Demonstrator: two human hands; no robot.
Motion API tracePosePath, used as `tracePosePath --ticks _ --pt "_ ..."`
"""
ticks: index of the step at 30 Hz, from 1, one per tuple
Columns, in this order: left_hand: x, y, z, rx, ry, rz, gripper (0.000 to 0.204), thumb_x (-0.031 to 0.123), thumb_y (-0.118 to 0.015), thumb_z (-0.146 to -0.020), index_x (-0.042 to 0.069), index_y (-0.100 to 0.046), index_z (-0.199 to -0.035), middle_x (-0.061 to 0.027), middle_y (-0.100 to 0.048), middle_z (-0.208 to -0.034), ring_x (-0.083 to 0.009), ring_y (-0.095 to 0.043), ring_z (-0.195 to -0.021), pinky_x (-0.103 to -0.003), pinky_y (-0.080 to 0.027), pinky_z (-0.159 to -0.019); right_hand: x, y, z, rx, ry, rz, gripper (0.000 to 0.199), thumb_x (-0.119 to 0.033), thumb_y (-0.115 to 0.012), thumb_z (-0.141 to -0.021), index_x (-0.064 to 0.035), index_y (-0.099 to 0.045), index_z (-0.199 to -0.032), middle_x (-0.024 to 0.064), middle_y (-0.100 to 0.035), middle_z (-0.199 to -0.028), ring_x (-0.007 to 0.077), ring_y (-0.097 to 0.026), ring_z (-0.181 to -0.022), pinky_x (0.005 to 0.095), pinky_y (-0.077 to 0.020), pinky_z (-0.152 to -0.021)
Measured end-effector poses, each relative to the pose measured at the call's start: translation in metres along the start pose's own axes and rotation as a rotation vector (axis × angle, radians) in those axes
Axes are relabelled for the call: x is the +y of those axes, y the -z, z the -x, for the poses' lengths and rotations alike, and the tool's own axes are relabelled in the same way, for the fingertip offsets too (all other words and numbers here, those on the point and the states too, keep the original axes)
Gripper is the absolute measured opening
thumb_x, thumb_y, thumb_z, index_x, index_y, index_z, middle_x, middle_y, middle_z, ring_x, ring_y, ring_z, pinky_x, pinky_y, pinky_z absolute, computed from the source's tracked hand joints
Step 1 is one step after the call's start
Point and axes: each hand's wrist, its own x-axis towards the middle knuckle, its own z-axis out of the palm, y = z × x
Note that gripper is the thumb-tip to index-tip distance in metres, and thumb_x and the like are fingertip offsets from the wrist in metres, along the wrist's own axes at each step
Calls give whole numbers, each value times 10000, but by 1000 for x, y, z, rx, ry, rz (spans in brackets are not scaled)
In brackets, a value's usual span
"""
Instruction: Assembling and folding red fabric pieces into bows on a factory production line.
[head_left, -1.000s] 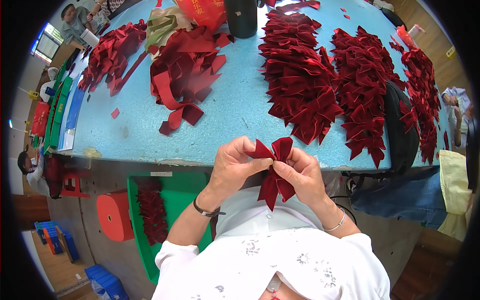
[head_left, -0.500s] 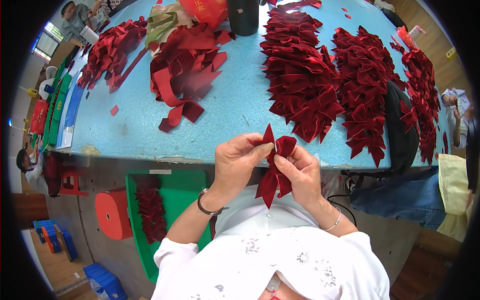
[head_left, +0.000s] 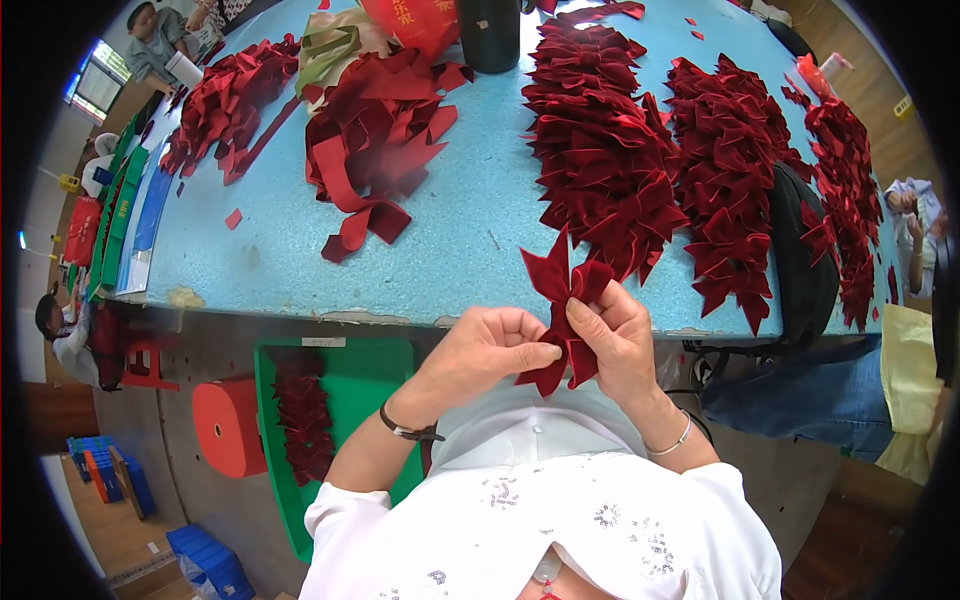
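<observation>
A dark red velvet bow (head_left: 558,280) is held upright just off the table's near edge. My right hand (head_left: 618,335) pinches it near its middle, thumb in front. On the lower left loop, my left hand (head_left: 490,345) has its thumb and curled fingers closed on the ribbon. Pointed tails stick out at the bow's top, and its lower loops hang between my hands. Beyond my hands, a long overlapping row of finished bows (head_left: 605,150) lies on the blue table (head_left: 460,230). A second row of bows (head_left: 725,180) runs beside it.
Loose red ribbon strips (head_left: 370,150) and another ribbon heap (head_left: 230,105) lie left on the table. A black cup (head_left: 490,35) stands at the back. A black bag (head_left: 805,250) rests at right. Below the edge are a green tray (head_left: 345,400) with bows and a red ribbon roll (head_left: 228,427).
My left hand has moved from the bow's upper part down to its lower loop. The bow has turned and its upper tails now spread apart, while my right hand keeps its grip.
</observation>
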Motion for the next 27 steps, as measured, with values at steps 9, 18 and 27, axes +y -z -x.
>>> tracePosePath --ticks 9,18,27 --pt "9 -14 -1 76 -168 83 237 32 -655 -807 -22 -562 -1018 -48 -622 -895 -96 -588 -795 -219 -477 -730 -5 -2 -1 -60 6 77 184 -75 -603 -864 22 -560 -1014 12 -609 -821 38 -532 -705 170 -432 -632" --pt "9 -2 -6 316 -568 -18 347 -44 -659 -747 -23 -545 -1075 -96 -601 -1053 -144 -561 -984 -273 -475 -812 -4 -3 0 -62 62 186 183 -84 -640 -837 16 -580 -978 -7 -615 -721 22 -536 -610 169 -426 -526" --pt "25 -7 -14 366 -868 -892 294 -97 -628 -661 17 -614 -932 -84 -638 -897 -178 -590 -889 -276 -492 -696 -15 -9 8 -163 47 394 199 -75 -673 -812 8 -593 -975 -18 -597 -729 20 -494 -594 172 -403 -515"
